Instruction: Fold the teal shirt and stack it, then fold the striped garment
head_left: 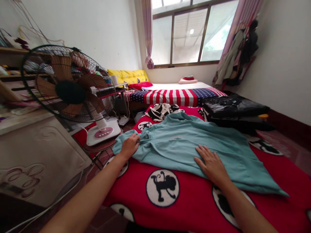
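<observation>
left hand (129,145) pinches the sleeve edge of a teal shirt (194,145); right hand (212,162) lies flat, fingers spread, on it. soft, light cloth, likely best gripped at edges.

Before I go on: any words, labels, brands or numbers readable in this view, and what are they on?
None can be read.
Teal shirt under both hands: a faint mark on the chest, too blurred to read.
Fan base: pink control panel with buttons, any lettering too small to read.
Red blanket: only monkey pictures in white circles, no text.
Striped cover: stars and stripes, no words.
</observation>
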The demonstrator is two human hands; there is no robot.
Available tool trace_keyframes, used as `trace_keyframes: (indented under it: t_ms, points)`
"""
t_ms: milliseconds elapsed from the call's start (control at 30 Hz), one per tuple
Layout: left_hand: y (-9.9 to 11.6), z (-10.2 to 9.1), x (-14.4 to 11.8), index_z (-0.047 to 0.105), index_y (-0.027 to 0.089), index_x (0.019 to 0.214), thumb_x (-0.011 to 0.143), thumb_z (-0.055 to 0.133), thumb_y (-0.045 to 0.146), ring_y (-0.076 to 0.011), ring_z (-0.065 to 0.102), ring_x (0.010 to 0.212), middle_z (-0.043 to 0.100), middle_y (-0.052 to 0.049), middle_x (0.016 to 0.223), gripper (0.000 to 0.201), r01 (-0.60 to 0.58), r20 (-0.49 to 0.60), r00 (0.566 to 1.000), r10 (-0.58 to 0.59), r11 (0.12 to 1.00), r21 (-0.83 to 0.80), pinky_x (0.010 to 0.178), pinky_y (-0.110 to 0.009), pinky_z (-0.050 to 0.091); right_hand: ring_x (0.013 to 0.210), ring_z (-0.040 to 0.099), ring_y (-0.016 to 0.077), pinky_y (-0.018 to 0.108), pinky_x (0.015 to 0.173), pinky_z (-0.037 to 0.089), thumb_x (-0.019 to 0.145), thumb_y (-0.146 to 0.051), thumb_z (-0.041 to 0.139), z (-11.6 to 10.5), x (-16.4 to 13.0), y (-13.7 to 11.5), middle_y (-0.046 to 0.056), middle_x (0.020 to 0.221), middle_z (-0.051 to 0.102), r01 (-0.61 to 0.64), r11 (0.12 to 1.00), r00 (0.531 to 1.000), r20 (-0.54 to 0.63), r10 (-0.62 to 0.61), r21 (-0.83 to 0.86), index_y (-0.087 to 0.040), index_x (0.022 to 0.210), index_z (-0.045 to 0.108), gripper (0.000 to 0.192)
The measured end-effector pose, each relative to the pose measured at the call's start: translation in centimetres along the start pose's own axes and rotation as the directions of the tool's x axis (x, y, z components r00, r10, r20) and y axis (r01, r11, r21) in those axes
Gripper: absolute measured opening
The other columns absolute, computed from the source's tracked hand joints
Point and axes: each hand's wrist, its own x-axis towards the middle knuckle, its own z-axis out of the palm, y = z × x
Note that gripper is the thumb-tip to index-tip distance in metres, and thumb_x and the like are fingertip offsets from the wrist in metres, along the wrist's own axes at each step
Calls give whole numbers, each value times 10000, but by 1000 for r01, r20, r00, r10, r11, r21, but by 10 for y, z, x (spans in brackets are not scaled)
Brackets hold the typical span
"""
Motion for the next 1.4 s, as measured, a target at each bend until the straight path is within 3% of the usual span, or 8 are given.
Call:
trace_keyframes:
  t_ms: [167,267,467,667,967,1100,1267,1400]
  points:
    - [1,-15,-18,610,217,831,868,542,311,-210,592,918,600,-45,945,122,-68,-67,996,66,997,-33,814,-309,450,1410,303,233,515,1119,274,940,-453,349,2,0,0,32,1505,395,-2,1000,1000,-18,3,12,-258,1413,440,519]
    - [1,-24,-35,616,209,699,910,484,445,-182,588,777,603,-24,777,343,-101,-5,995,101,987,-126,730,-283,438,1409,306,235,519,1116,274,941,-447,346,0,0,-1,32,1504,397,-3,1000,1000,-20,3,25,-261,1407,446,512]
    - [1,-14,-54,641,193,732,810,606,480,-150,571,681,621,-11,767,300,-47,83,994,70,966,-253,653,-257,435,1414,294,235,521,1118,269,945,-448,335,-3,0,-3,30,1514,378,-17,1000,1000,5,17,24,-242,1411,439,520]
    - [6,-12,-48,603,203,637,732,629,406,-186,603,659,647,-15,720,225,158,114,982,-150,986,-60,603,-274,414,1413,295,240,526,1112,281,946,-437,345,-4,0,-3,40,1512,383,-7,1000,1000,1,7,23,-241,1409,441,513]
    - [39,-23,-30,701,221,872,725,653,524,-229,653,752,710,-37,790,341,194,194,961,-199,980,47,586,-275,389,1412,300,239,523,1114,281,948,-441,355,-5,0,-4,29,1508,388,-13,999,1000,-3,14,36,-236,1401,449,507]
    - [47,-13,-27,695,244,871,765,655,391,-228,663,810,723,-21,847,185,197,134,968,-213,973,123,632,-275,416,1410,303,247,533,1111,283,949,-446,361,-5,0,-3,35,1506,392,-5,999,1000,-5,5,46,-227,1404,445,512]
    - [57,-4,-30,640,235,949,790,592,196,-259,621,941,672,-51,964,171,133,-2,991,-134,974,182,763,-328,444,1400,323,252,539,1110,283,946,-429,376,-5,-1,-4,46,1494,412,4,998,999,-35,-2,66,-242,1389,466,489]
    - [69,2,-35,626,212,1062,838,549,173,-268,568,1048,632,-89,1057,239,-156,-157,971,183,973,173,904,-380,430,1401,321,255,536,1113,279,943,-423,393,-8,-2,-5,57,1493,413,-5,997,1000,-23,7,78,-225,1387,471,492]
